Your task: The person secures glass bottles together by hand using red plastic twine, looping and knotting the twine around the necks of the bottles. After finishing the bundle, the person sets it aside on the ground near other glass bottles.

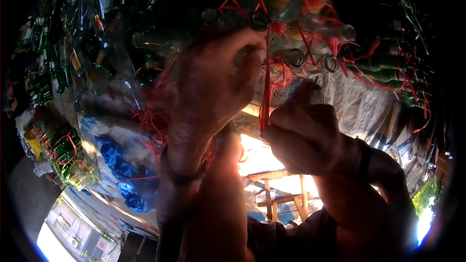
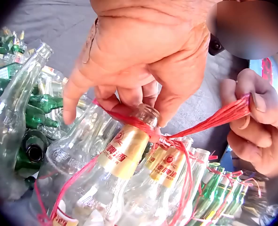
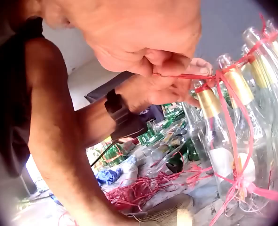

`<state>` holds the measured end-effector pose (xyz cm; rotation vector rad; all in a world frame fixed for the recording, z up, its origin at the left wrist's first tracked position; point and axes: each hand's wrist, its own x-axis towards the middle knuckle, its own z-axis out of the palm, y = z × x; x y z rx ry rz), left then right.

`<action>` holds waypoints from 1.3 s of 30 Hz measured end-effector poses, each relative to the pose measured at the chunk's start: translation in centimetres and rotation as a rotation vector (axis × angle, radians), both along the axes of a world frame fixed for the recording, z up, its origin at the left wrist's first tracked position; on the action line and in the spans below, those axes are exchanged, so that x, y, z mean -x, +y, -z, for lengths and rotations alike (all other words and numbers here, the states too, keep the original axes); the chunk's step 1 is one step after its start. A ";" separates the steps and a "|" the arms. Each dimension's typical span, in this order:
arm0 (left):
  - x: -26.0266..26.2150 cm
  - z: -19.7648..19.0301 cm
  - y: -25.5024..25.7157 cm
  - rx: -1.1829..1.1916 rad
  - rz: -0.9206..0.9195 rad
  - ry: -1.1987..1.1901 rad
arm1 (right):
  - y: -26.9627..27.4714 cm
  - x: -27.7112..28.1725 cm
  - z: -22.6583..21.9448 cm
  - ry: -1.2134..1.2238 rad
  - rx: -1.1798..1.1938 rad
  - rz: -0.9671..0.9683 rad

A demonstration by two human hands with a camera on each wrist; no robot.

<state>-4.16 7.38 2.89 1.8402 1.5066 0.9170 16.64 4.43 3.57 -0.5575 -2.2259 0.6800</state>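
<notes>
My left hand (image 1: 213,82) curls its fingers round the neck of a clear glass bottle (image 2: 125,153) with a gold neck label. Red plastic twine (image 2: 212,120) wraps this neck just under the mouth. From there the strand runs taut to my right hand (image 2: 261,120), which pinches its end between thumb and fingers. In the right wrist view the stretched twine (image 3: 186,76) spans the short gap between the hands. Other clear bottles (image 3: 235,82) stand upright close beside it, bound by crossing red strands.
Loose green and clear bottles (image 2: 38,117) lie to the left in the left wrist view. A tangle of red twine (image 3: 134,193) is on the ground, near blue plastic (image 1: 124,174). Tied green bottles (image 2: 214,188) stand farther along. A wooden stool (image 1: 266,196) is behind the arms.
</notes>
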 end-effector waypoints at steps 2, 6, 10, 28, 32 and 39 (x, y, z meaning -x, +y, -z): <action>0.1 0.0 0.0 -0.009 0.014 0.003 | 0.2 -0.1 -0.9 -0.034 -0.013 0.028; 0.2 -0.6 -0.1 0.020 -0.022 0.066 | 1.0 -0.2 -1.9 -0.118 0.021 -0.015; 0.6 -0.6 -0.2 -0.014 0.060 0.041 | 0.2 0.2 -1.2 -0.086 0.108 0.009; 0.0 -0.1 -0.1 -0.137 0.084 0.133 | -2.1 0.9 1.7 0.103 0.204 -0.059; 0.1 -0.3 -0.1 -0.131 0.084 0.141 | -2.2 0.7 2.0 0.050 0.245 -0.095; 0.2 -0.1 -0.1 -0.136 0.089 0.136 | -2.2 0.4 0.5 -0.011 0.467 -0.106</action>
